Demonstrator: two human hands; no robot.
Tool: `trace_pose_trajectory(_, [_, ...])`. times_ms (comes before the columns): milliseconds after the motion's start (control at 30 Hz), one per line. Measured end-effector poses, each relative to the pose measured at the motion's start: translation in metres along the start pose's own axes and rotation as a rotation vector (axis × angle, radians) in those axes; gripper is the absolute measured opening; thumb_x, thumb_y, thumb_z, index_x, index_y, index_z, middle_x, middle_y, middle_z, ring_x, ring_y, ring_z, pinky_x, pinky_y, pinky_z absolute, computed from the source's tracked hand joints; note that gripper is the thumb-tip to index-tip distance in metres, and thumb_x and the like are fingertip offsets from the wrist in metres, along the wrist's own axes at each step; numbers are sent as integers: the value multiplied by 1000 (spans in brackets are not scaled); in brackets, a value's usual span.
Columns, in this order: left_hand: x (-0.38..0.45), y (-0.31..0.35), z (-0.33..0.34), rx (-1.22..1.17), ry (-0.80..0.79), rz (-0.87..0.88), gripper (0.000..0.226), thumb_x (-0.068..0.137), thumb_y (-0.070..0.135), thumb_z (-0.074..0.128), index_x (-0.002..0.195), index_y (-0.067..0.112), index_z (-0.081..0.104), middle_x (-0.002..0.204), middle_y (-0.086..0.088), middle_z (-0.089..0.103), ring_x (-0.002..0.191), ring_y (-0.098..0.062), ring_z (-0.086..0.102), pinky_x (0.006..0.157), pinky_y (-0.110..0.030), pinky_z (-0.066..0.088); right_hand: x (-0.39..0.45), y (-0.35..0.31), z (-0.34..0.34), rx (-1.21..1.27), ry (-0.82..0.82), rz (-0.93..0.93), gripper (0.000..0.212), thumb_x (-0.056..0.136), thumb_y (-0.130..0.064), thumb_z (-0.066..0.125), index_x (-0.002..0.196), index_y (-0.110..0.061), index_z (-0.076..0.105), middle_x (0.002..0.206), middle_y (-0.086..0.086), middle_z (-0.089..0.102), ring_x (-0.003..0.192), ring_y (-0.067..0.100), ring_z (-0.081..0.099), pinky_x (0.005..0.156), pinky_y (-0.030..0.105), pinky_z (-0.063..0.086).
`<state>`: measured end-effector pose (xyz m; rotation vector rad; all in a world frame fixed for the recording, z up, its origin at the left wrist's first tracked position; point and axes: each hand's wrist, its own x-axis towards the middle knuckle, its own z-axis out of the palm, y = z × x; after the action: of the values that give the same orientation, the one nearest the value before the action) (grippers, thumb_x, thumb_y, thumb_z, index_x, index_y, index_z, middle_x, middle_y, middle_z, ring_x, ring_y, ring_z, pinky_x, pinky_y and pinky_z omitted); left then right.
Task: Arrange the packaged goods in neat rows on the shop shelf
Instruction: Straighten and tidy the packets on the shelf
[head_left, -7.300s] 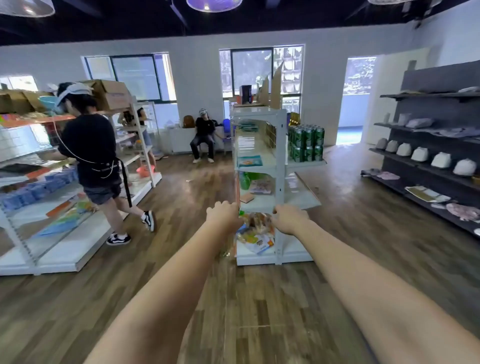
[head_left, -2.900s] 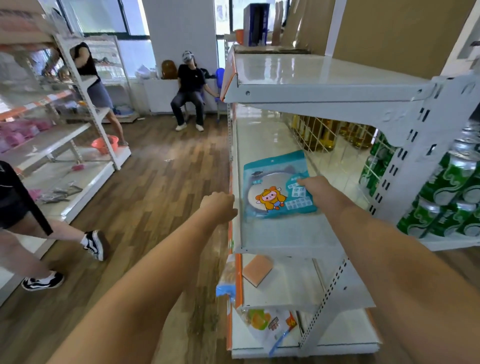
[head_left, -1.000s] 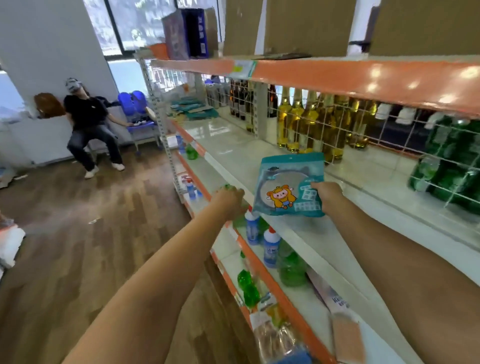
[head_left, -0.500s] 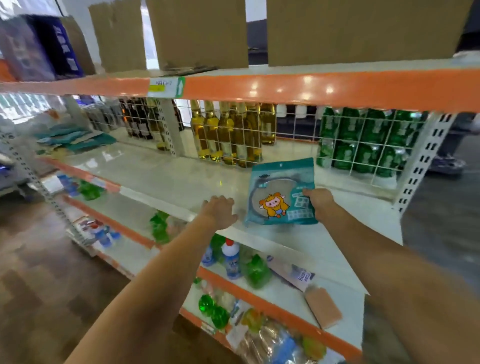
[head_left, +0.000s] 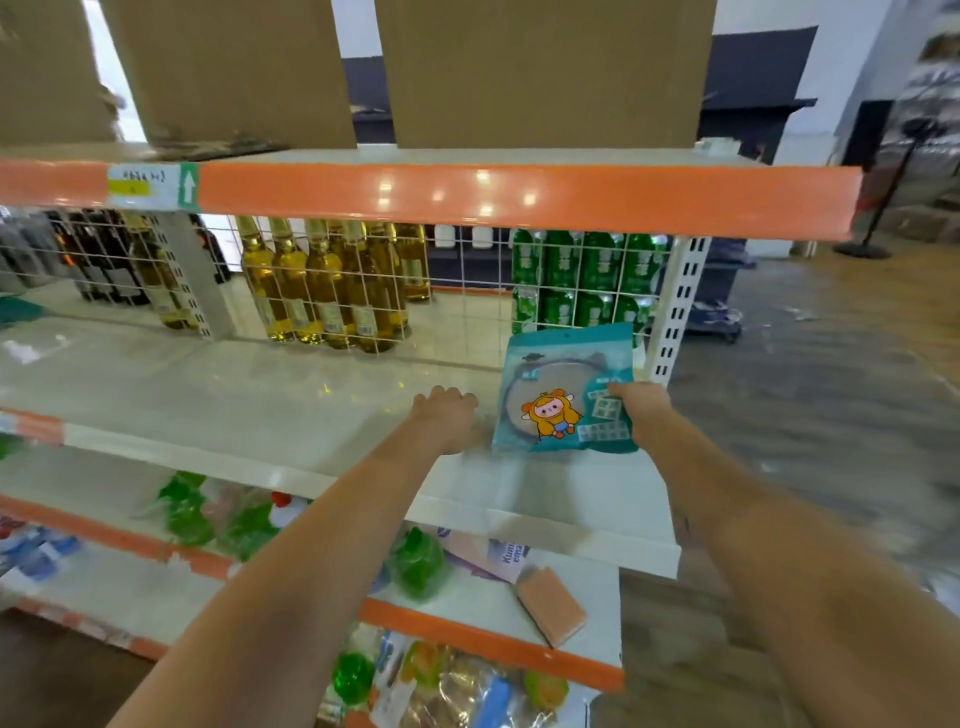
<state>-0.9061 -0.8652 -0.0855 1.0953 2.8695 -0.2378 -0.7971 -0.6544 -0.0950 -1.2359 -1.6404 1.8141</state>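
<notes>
Now right hand (head_left: 641, 408) grips teal packet (head_left: 563, 389) over shelf (head_left: 234, 395); left hand (head_left: 447, 415) loosely curled, empty.

The white shelf (head_left: 218, 395) has an orange front strip at its left end. The teal packet (head_left: 566, 395) stands upright at its right end, its bottom edge at the board.

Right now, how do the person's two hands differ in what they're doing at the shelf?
The right hand grips the teal packet by its right edge, holding it upright; the left hand holds nothing. The left hand's fingers are loosely curled over the white shelf, just left of the packet, whereas the right hand's fingers pinch the packet. Whether the left hand touches the shelf is unclear. Both reach out over the same shelf level, near its right end.
</notes>
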Motion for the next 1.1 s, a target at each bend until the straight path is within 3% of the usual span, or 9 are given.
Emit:
trace_pose_trajectory(100, [9, 17, -9, 1, 2, 22, 52, 98, 37, 43, 144, 15, 34, 144, -12, 38, 133, -30, 33, 106, -43, 30, 7, -3, -19, 15, 20, 10, 27, 91, -15, 61, 110, 2, 52, 94, 11, 64, 88, 29, 63, 85, 42, 54])
trace_pose_trajectory(167, [15, 28, -16, -3, 2, 36, 54, 97, 39, 43, 145, 15, 33, 145, -12, 37, 133, -30, 33, 107, -43, 29, 8, -4, -32, -5, 26, 25, 33, 91, -16, 62, 116, 2, 52, 101, 13, 65, 86, 28, 62, 80, 39, 54])
trace_pose_trajectory(400, [27, 65, -24, 8, -23, 77, 53, 97, 38, 42, 144, 15, 32, 147, -12, 35, 135, -31, 30, 107, -43, 28, 15, -3, -70, -36, 51, 41, 30, 92, -21, 60, 111, 1, 54, 97, 13, 64, 86, 28, 63, 81, 37, 54])
trace_pose_trajectory(567, [28, 87, -24, 33, -39, 101, 52, 98, 35, 40, 144, 14, 32, 145, -14, 36, 134, -31, 31, 107, -43, 28, 17, 2, -91, -15, 73, 51, 21, 92, -19, 59, 97, 0, 53, 92, 12, 64, 88, 29, 64, 82, 37, 54])
trace_pose_trajectory(833, [30, 104, -24, 35, -62, 146, 50, 97, 30, 40, 144, 13, 33, 145, -14, 37, 134, -32, 30, 109, -44, 26, 10, 11, -107, 34, 113, 74, 20, 94, -17, 57, 80, -4, 50, 104, 16, 65, 99, 33, 65, 88, 42, 53])
trace_pose_trajectory(1100, [34, 96, -25, -58, -28, 154, 41, 98, 27, 40, 136, 12, 42, 138, -13, 45, 126, -31, 42, 100, -42, 37, -10, 15, -95, 47, 98, 97, 17, 93, -17, 58, 90, -2, 52, 83, 10, 62, 86, 28, 64, 85, 39, 53])
